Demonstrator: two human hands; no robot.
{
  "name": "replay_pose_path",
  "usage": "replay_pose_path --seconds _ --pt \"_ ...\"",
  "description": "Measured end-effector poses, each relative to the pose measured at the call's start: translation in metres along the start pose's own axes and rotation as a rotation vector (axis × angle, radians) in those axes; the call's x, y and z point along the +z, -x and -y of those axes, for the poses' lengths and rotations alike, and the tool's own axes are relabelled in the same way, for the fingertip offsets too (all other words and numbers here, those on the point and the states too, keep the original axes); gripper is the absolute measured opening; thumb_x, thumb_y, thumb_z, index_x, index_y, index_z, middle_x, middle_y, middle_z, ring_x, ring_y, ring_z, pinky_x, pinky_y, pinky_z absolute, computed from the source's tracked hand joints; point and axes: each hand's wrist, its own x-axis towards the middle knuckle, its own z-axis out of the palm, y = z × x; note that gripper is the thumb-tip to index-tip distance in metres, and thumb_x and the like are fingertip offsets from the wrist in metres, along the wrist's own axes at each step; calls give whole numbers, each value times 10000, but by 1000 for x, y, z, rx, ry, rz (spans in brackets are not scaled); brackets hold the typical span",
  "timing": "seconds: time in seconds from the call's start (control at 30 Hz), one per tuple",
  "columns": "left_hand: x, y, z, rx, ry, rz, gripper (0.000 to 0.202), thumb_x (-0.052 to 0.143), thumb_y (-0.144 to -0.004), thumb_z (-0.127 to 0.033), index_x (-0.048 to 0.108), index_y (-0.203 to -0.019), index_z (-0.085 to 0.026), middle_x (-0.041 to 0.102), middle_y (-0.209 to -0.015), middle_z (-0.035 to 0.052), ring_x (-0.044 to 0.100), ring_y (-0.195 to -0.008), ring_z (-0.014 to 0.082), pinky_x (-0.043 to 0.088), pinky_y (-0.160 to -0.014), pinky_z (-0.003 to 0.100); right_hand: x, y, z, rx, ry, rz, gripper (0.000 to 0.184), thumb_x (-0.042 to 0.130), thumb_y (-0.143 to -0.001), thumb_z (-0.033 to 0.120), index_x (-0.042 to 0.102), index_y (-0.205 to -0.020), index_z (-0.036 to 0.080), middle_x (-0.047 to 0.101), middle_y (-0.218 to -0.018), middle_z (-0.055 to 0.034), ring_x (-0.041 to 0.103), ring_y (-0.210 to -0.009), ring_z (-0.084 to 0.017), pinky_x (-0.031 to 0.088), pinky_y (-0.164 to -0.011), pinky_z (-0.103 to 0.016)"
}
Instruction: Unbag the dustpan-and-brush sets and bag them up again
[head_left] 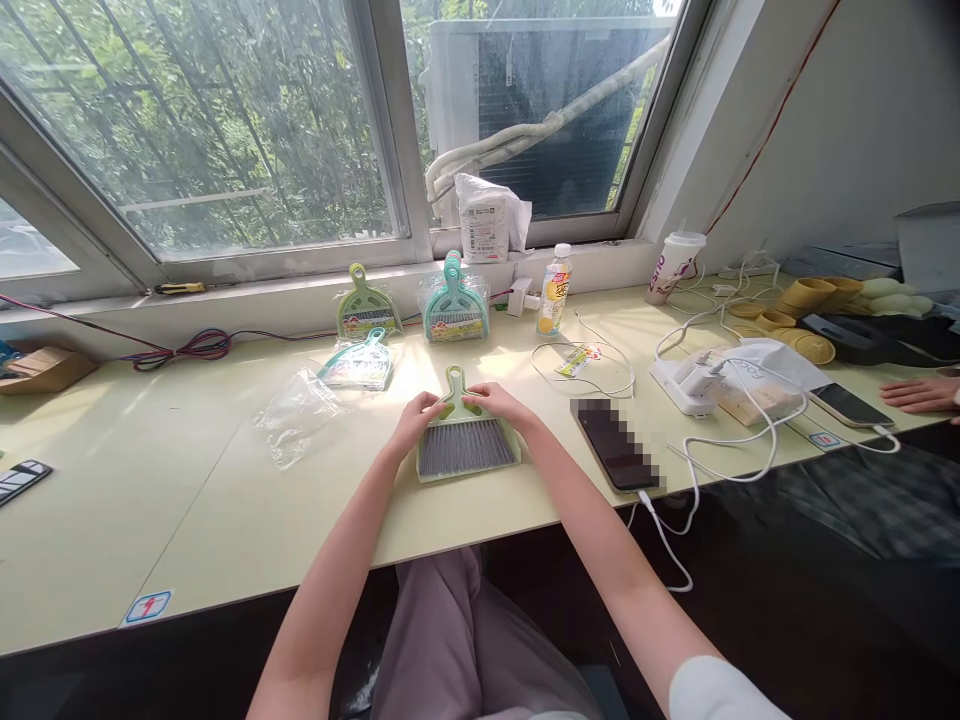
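Note:
A small green dustpan (516, 446) lies on the table in front of me, with a matching hand brush (463, 447) nested in it, grey bristles toward me. My left hand (415, 422) grips the set's left shoulder, its fingers closed near the handle. On the opposite side my right hand (499, 402) has its thumb and fingers closed on the same brush and dustpan. Which of the two pieces each hand presses on is hard to make out. Left of them lies crumpled clear plastic wrap (294, 412), beside a wrapped teal dustpan set (360, 362).
Wrapped green (367, 305) and teal dustpan sets (454, 305) lean at the window. Rightward are a drink bottle (554, 292), a label card (577, 360), a charging phone (616, 445), a power strip (682, 388), cables and a cup (675, 268). Another person's hand (919, 393) rests far right.

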Motion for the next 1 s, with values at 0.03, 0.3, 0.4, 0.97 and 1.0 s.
replay_pose_path --seconds 0.03,0.3,0.4,0.97,1.0 --pt "-1 1 -3 -17 39 22 432 624 -743 -554 641 -947 -173 711 -946 70 636 -896 222 442 -812 329 2 0 1 -1 -48 -6 405 685 -726 498 720 -913 140 713 -913 -55 620 -871 -189 444 -816 -297" --pt "-2 6 -10 2 153 198 531 606 -767 -591 725 -1035 -149 725 -950 71 623 -941 265 437 -837 351 6 -5 -2 69 -165 -71 316 772 -618 387 716 -830 160 714 -860 -40 633 -850 -183 446 -834 -287" --pt "-1 4 -4 -17 187 191 526 639 -755 -566 727 -1061 -147 729 -952 76 631 -926 265 440 -828 353 6 -10 -6 96 -179 -90 294 797 -572 356 689 -757 155 698 -785 -31 628 -811 -178 449 -817 -288" --pt "-20 0 4 -242 276 118 553 664 -715 -601 673 -1080 -185 709 -1058 126 653 -998 330 501 -789 386 -25 -7 -16 -13 502 -859 346 383 -938 282 625 -1162 177 573 -1306 -134 456 -1266 -251 341 -1043 -424" --pt "-22 -1 5 -239 306 87 562 665 -717 -596 660 -1106 -191 701 -1088 127 645 -1027 333 504 -810 397 -34 -6 -20 44 608 -964 364 397 -918 226 593 -1217 161 503 -1387 -151 371 -1338 -266 275 -1088 -461"
